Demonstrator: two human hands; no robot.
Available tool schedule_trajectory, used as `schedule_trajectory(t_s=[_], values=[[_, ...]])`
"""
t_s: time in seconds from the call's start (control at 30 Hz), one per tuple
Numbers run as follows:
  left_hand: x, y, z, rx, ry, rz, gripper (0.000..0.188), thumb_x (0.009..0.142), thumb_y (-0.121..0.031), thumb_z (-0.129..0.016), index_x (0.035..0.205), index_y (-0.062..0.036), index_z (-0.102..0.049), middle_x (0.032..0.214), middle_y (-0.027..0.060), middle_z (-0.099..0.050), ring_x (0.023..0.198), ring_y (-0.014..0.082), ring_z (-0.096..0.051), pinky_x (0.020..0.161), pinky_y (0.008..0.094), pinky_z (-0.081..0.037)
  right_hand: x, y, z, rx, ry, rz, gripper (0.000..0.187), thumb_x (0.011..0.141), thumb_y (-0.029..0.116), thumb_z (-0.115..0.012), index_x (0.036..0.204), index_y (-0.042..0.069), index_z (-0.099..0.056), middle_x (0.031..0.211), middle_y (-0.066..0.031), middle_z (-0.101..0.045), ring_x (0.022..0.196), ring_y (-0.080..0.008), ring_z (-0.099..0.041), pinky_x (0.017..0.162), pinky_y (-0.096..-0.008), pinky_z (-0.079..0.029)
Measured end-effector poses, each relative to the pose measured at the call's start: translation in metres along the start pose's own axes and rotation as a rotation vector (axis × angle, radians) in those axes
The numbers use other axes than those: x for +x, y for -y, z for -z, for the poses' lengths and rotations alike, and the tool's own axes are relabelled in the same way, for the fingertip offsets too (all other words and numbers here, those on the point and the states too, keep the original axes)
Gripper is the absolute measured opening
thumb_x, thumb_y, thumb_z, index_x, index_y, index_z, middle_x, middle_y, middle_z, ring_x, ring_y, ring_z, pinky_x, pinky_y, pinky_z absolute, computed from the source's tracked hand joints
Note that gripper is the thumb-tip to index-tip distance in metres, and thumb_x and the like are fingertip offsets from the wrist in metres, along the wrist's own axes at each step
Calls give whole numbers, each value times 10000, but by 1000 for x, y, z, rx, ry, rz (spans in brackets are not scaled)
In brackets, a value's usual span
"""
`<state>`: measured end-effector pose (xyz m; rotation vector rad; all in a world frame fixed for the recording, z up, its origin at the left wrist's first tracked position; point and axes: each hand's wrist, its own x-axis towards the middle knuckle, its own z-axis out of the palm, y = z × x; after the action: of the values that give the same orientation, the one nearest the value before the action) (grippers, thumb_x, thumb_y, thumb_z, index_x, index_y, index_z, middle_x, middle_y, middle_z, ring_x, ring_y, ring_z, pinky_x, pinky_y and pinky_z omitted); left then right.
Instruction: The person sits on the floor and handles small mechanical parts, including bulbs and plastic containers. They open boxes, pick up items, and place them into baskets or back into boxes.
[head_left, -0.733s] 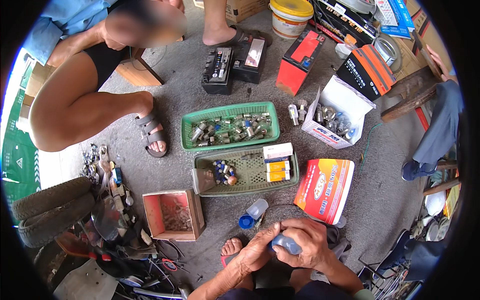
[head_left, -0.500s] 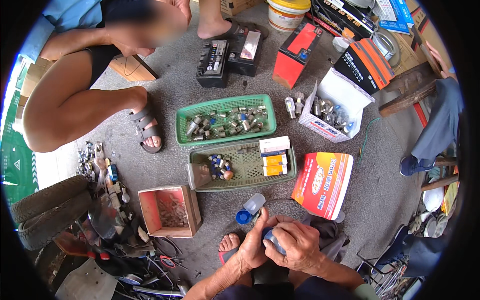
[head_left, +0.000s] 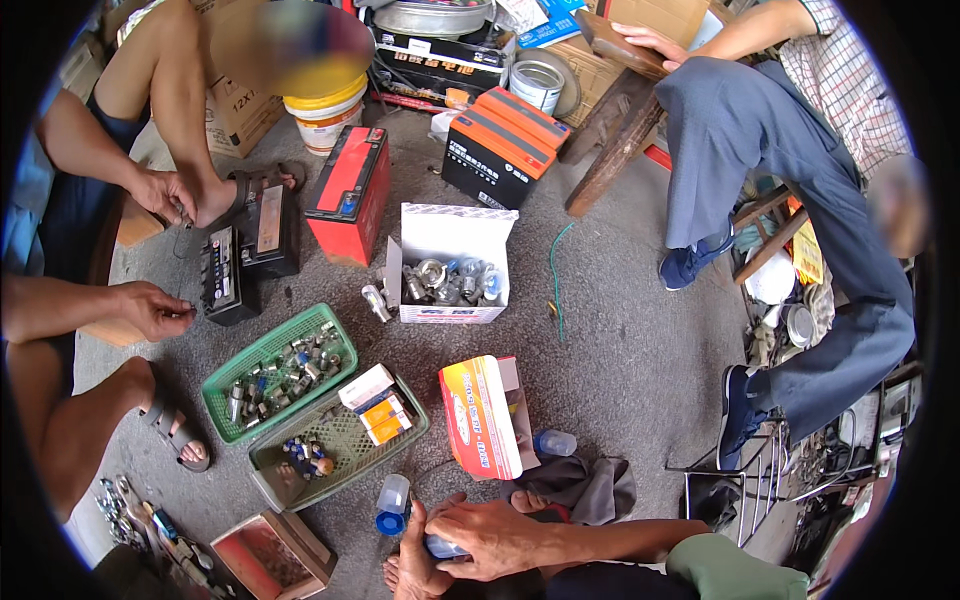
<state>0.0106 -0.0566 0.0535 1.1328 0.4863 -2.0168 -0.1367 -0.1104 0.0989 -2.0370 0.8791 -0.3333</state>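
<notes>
Your R hand (head_left: 500, 540) curls over a bluish plastic container (head_left: 445, 547), fingers wrapped on it; your L hand (head_left: 416, 565) sits against its L side, thumb up — fingers hidden, so can't tell that grip. Container is low ctr, btwn your hands. Just fwd of L thumb: clear plastic cup (head_left: 394, 492) + round blue piece (head_left: 390, 523), overlapping in view. Fwd-L: olive basket (head_left: 362, 458) w/ small boxes (head_left: 383, 417). Fwd-R — red/orange box (head_left: 470, 425), on floor.
</notes>
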Motion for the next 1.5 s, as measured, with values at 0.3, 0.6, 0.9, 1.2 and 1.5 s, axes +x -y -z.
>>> schedule_trajectory(t_s=[0.3,0.6,0.9,1.2,1.5], values=[[41,5,33,14,286,48,848,899,-772,-447,1425,-108,-432,1366,174,-540,1181,331,-569,904,476,-487,-16,-32,-25,-289,-143,-63,472,758,248,-763,1135,52,-558,1066,-87,-611,917,-246,-668,715,-351,-563],[60,24,58,204,125,88,743,949,-685,-465,1482,-180,-356,1373,192,-520,1151,347,-561,932,516,-449,-36,-101,-72,-595,-25,-31,494,855,205,-599,1291,-21,-545,1126,-111,-583,1149,-235,-528,779,-368,-501],[53,23,43,255,98,67,767,939,-655,-521,1513,-187,-321,1420,210,-474,1267,376,-494,1061,563,-381,-37,-69,-45,-814,-16,-177,661,834,274,-619,1416,-7,-481,1085,-120,-628,1089,-209,-566,746,-304,-512],[22,7,68,363,-1,-95,635,943,-507,-605,1385,-78,-450,1225,205,-630,992,293,-673,745,389,-526,6,-13,150,-396,-197,-283,243,926,242,-628,996,9,-635,779,-131,-655,650,-302,-653,582,-423,-523],[34,31,43,1441,-271,-843,780,710,-46,-837,1400,-51,-475,1274,158,-551,1075,272,-596,837,362,-520,129,-120,183,-884,-75,-531,391,845,121,-673,1222,20,-652,1118,-243,-692,1095,-338,-671,1001,-456,-505]])
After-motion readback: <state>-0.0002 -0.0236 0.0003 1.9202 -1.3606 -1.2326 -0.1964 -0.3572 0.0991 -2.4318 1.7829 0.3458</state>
